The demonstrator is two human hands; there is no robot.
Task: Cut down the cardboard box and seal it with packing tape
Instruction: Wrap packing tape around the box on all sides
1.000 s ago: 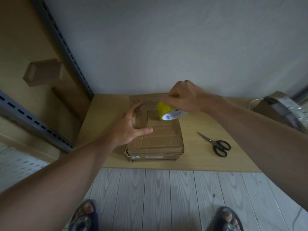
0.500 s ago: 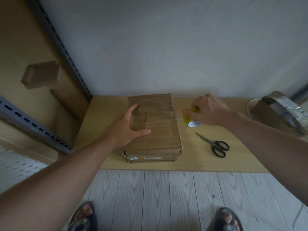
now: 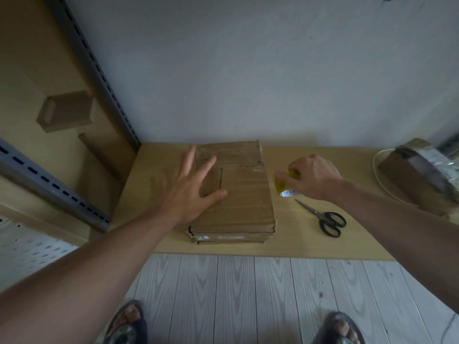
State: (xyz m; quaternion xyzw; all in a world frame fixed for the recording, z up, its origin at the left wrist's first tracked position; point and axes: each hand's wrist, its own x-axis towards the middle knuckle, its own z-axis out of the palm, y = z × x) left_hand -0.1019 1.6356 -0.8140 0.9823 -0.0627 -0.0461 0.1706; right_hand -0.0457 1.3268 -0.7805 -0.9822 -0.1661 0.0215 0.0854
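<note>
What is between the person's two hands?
In the head view, the cardboard box lies between the left hand, spread over it, and the right hand, gripping a yellow packing tape roll beside it.

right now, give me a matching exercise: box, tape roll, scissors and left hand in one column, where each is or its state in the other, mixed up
Things
1. cardboard box
2. tape roll
3. scissors
4. left hand

Places or states
A. lying on the table, black handles toward the near edge
B. fingers spread, over the box's left side
C. gripped in the right hand, just right of the box
D. flat on the table, between both hands

Pairs: 1-D, 2-C, 3-A, 4-B
</note>
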